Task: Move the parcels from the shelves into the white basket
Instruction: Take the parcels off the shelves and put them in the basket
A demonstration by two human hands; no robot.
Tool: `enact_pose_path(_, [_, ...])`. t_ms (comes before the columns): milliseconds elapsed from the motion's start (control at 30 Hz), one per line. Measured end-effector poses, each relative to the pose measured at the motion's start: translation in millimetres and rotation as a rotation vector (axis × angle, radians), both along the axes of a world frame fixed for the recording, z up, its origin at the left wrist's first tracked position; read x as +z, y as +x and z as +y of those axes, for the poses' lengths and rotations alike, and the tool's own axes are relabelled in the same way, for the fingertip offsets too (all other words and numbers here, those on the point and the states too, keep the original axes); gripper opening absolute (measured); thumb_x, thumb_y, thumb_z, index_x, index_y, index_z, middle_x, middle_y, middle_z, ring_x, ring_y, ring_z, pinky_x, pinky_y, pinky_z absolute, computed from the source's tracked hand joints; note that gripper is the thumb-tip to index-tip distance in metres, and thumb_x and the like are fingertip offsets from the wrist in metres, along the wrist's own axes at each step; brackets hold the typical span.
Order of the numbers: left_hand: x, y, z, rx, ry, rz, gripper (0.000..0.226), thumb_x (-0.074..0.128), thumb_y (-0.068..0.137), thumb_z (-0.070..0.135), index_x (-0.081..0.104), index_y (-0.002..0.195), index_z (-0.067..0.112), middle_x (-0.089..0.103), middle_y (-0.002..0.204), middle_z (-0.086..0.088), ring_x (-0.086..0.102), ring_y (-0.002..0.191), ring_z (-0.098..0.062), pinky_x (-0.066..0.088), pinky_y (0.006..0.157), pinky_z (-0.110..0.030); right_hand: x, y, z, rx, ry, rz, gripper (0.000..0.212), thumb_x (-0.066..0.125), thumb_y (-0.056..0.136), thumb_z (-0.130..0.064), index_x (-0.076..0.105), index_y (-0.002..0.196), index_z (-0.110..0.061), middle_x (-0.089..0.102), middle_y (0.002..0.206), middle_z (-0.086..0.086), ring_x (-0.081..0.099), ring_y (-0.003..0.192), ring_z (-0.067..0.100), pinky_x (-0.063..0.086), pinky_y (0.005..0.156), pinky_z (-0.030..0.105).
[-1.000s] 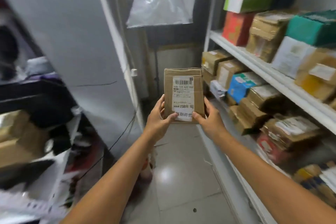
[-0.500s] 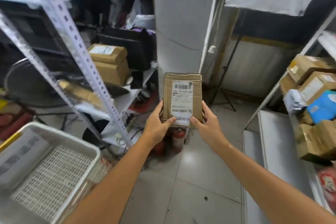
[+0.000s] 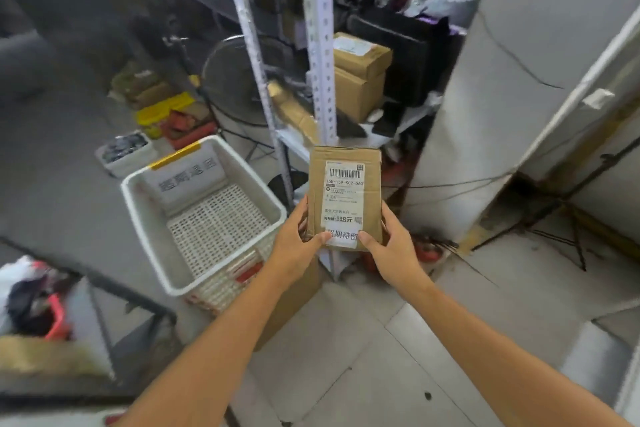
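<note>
A small brown cardboard parcel [image 3: 345,184] with a white barcode label stands upright in front of me. My left hand [image 3: 296,244] grips its lower left edge and my right hand [image 3: 393,246] grips its lower right edge, thumbs pressed on the label. The white plastic basket [image 3: 145,215] with a perforated floor sits low to the left of the parcel, with nothing visible inside. Its near right corner lies just below my left wrist.
A white perforated metal shelf post [image 3: 320,45] rises behind the parcel, with brown boxes [image 3: 358,76] on the shelf beyond. A grey pillar [image 3: 485,114] stands right. A fan [image 3: 235,80], a small bin [image 3: 124,152] and clutter lie behind the basket. Tiled floor lies below.
The view has swung left, away from the parcel shelves. The white basket has come fully into sight beside the parcel. Both hands hold the parcel as before.
</note>
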State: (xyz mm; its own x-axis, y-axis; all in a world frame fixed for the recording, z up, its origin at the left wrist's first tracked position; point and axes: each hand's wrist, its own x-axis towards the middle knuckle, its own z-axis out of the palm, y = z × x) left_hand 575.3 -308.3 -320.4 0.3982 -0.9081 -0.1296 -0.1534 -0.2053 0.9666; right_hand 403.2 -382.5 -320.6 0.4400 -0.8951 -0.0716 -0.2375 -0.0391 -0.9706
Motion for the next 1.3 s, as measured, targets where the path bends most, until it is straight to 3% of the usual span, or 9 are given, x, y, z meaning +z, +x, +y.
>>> enact_pose_path(167, [-4.9, 44.4, 38.1, 0.218, 0.031, 0.024, 0.084, 0.070, 0.085, 0.012, 0.024, 0.149, 0.040, 0.044, 0.145, 0.015, 0.046, 0.130, -0.013, 0.044, 0.104, -0.047, -6.3, 62.1, 3.9, 0.197, 0.039, -0.004, 0.068, 0.065, 0.088, -0.004, 0.038, 0.147, -0.027, 0.056, 0.131, -0.021, 0.051, 0.122, -0.006, 0.044, 0.104, 0.022])
enact_pose_path(233, [-9.0, 70.0, 50.4, 0.290, 0.023, 0.042, 0.084, 0.070, 0.084, 0.010, 0.025, 0.148, 0.043, 0.048, 0.142, 0.017, 0.049, 0.128, -0.009, 0.049, 0.099, -0.042, -7.3, 96.4, 4.5, 0.292, 0.039, -0.001, 0.065, 0.064, 0.089, -0.003, 0.041, 0.144, -0.029, 0.055, 0.132, -0.020, 0.050, 0.122, -0.005, 0.043, 0.107, 0.029])
enact_pose_path(333, [-15.9, 116.3, 63.5, 0.364, -0.006, 0.062, 0.082, 0.071, 0.083, 0.008, 0.032, 0.135, 0.058, 0.057, 0.124, 0.030, 0.054, 0.114, 0.007, 0.052, 0.079, -0.014, -10.3, 155.4, 2.4, 0.388, 0.033, 0.018, 0.067, 0.064, 0.089, -0.004, 0.038, 0.147, -0.025, 0.055, 0.136, -0.013, 0.050, 0.124, -0.001, 0.042, 0.109, 0.036])
enact_pose_path(400, [-20.1, 151.9, 67.5, 0.404, -0.003, 0.052, 0.082, 0.071, 0.083, 0.010, 0.032, 0.131, 0.064, 0.058, 0.123, 0.031, 0.054, 0.113, 0.010, 0.049, 0.077, -0.008, -13.4, 198.1, 0.0, 0.446, 0.029, 0.015, 0.067, 0.063, 0.090, -0.004, 0.037, 0.147, -0.025, 0.055, 0.136, -0.013, 0.051, 0.123, -0.002, 0.042, 0.109, 0.034])
enact_pose_path(567, [-41.0, 242.9, 69.6, 0.489, -0.012, 0.084, 0.081, 0.069, 0.085, 0.008, 0.029, 0.145, 0.045, 0.057, 0.131, 0.019, 0.055, 0.117, 0.002, 0.051, 0.085, -0.014, -27.8, 302.4, -8.9, 0.563, 0.018, 0.040, 0.066, 0.063, 0.091, -0.008, 0.037, 0.145, -0.036, 0.055, 0.132, -0.023, 0.050, 0.118, -0.012, 0.044, 0.101, 0.018])
enact_pose_path(767, [-82.2, 331.0, 51.4, 0.587, 0.041, 0.202, 0.083, 0.067, 0.086, 0.004, 0.024, 0.148, 0.038, 0.052, 0.134, 0.017, 0.052, 0.121, 0.000, 0.048, 0.090, -0.017, -69.4, 404.3, -36.1, 0.645, 0.047, 0.087, 0.067, 0.064, 0.091, -0.006, 0.036, 0.147, -0.028, 0.053, 0.139, -0.013, 0.050, 0.127, 0.003, 0.042, 0.107, 0.031])
enact_pose_path(967, [-152.5, 405.7, 15.1, 0.690, 0.102, 0.254, 0.082, 0.070, 0.086, 0.010, 0.024, 0.150, 0.034, 0.049, 0.140, 0.012, 0.048, 0.126, -0.006, 0.041, 0.108, -0.038, -141.3, 496.5, -82.5, 0.738, 0.123, 0.153, 0.065, 0.065, 0.088, -0.004, 0.041, 0.130, -0.048, 0.058, 0.114, -0.037, 0.052, 0.108, -0.019, 0.045, 0.079, 0.004])
enact_pose_path(1133, [-245.7, 475.9, -10.4, 0.756, 0.186, 0.279, 0.085, 0.073, 0.083, 0.016, 0.023, 0.147, 0.043, 0.049, 0.139, 0.015, 0.048, 0.128, -0.010, 0.039, 0.108, -0.048, -229.4, 572.9, -113.1, 0.806, 0.187, 0.184, 0.067, 0.064, 0.088, -0.005, 0.039, 0.140, -0.040, 0.058, 0.127, -0.023, 0.055, 0.115, -0.005, 0.051, 0.090, 0.015])
enact_pose_path(1300, [-353.2, 545.8, -31.0, 0.811, 0.239, 0.282, 0.086, 0.074, 0.081, 0.012, 0.026, 0.146, 0.042, 0.049, 0.142, 0.011, 0.048, 0.124, -0.006, 0.041, 0.105, -0.038, -337.8, 647.5, -130.9, 0.828, 0.213, 0.243, 0.064, 0.061, 0.089, -0.004, 0.041, 0.144, -0.029, 0.059, 0.130, -0.013, 0.056, 0.118, 0.007, 0.049, 0.102, 0.038])
